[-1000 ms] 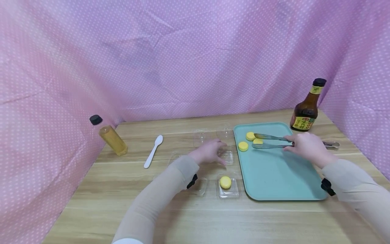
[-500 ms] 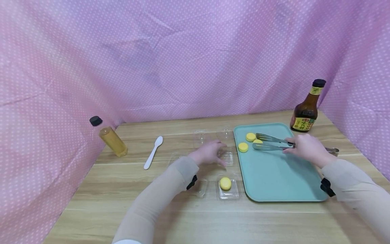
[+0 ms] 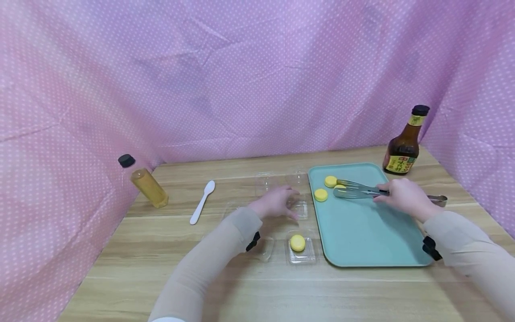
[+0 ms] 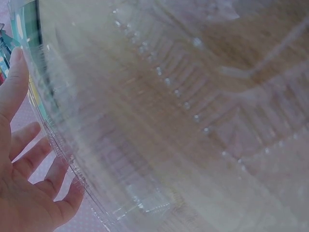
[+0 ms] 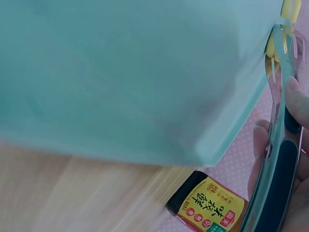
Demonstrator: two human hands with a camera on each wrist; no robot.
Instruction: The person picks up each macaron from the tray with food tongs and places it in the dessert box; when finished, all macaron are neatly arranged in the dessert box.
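Observation:
My right hand [image 3: 408, 197] grips metal tongs [image 3: 354, 193] over the pale green tray [image 3: 366, 237]. Their narrowed tips lie at a yellow macaron [image 3: 339, 187], which they partly cover. Two more macarons, one at the back [image 3: 331, 181] and one nearer the tray's left rim [image 3: 320, 195], sit beside it. Left of the tray, my left hand [image 3: 277, 202] holds a clear plastic box [image 3: 300, 209], thumb and fingers curved at its edges. In the left wrist view the see-through plastic [image 4: 159, 125] fills most of the picture. A yellow macaron [image 3: 297, 243] sits in a nearer clear box [image 3: 302, 258].
Further clear plastic boxes [image 3: 265, 180] stand behind and under my left arm, partly hidden. A white spoon [image 3: 202, 203] and a bottle of amber liquid [image 3: 149, 185] are at the left. A brown sauce bottle [image 3: 402, 150] stands behind the tray's right corner.
The tongs' arms have drawn closer together at the macaron in my right hand's grip. My left hand stays in place at the box.

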